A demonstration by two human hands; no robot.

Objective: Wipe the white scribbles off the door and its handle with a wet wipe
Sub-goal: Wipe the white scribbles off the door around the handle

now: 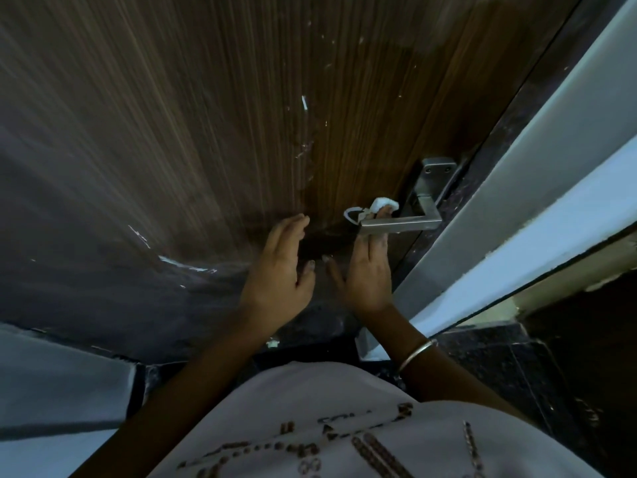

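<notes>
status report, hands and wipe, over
Left hand open at door. Right hand fingers press wet wipe behind handle. White scribbles on door, up left. Handle lever crosses fingers.

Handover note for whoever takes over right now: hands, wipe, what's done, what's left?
Left hand: open, fingers straight, at the brown wood-grain door left of the handle; holds nothing.
Right hand: straight fingers reach up behind the silver metal lever handle, with the white wet wipe over the fingertips.
Done: cannot tell from this one view.
Left: white streak above the handle, white smears low on the left. The white at the lever's free end may be wipe or scribble.
</notes>
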